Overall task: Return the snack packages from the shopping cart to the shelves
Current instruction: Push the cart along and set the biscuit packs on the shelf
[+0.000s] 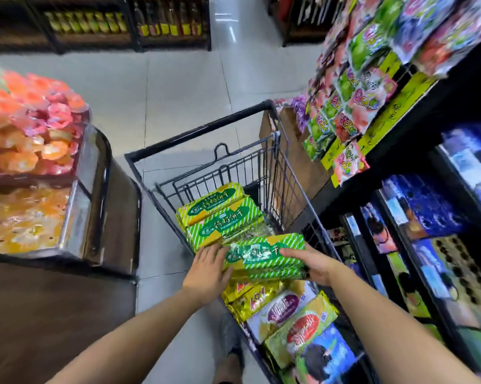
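Hands: two – left hand (208,270) and right hand (307,266), both just below the centre of the frame, over the cart.
Left fingers: straight, laid flat on the left end of the held biscuit pack (264,254).
Right fingers: thumb on top, the rest wrapped round the pack's right end.
Green-striped packs: three plainly seen – the held one, and two cart packs (220,212) side by side and touching beyond it; a further striped edge under the held one may be a fourth, I cannot tell.
Held pack's axis: long side runs left to right, rising slightly to the right, printed face up.
Cart packs' axis: lower left to upper right.
Other packs: mixed snack packs (286,309) in gold, white, green and blue, piled at the near end.
Shopping cart (195,135): dark wire, centre of frame.
Room: pale tiled floor (178,87); shelves (416,134) down the right edge with hanging sweet bags (352,98); a candy bin (92,189) at left.
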